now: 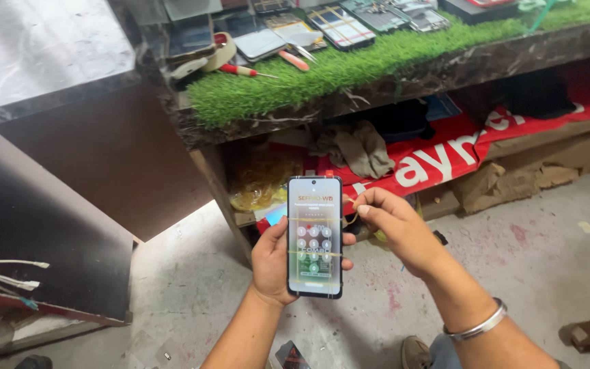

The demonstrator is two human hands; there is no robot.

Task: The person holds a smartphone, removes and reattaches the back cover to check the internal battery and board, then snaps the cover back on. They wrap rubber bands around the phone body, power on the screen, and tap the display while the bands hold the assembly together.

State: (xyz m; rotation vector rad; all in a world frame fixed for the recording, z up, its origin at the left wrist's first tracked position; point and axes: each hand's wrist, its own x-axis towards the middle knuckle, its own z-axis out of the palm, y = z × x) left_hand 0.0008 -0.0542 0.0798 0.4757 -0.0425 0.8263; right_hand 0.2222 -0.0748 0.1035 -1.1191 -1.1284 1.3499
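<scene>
Cradled from behind and below, a smartphone [315, 236] stands upright in the left hand [274, 263], whose fingers wrap round its edges and whose thumb lies along its left side; the lit screen shows a number pad. Two thin yellow rubber bands [314, 254] cross the screen. Just right of the grip, the right hand [394, 229] pinches a yellow band between thumb and forefinger, touching the phone's right edge; a metal bangle [478, 326] rings that wrist. Beyond the phone, a low shelf [445, 195] holds a bag of yellow bands [257, 181], a grey rag [356, 147] and a red cloth [438, 160] with white lettering. Above that, a counter's green turf mat [349, 72] carries phone parts [339, 26], a red-handled screwdriver [244, 70] and a tape roll [221, 51]. Below the hands lies the speckled concrete floor [534, 253], with a shoe [414, 352] near the right forearm.
</scene>
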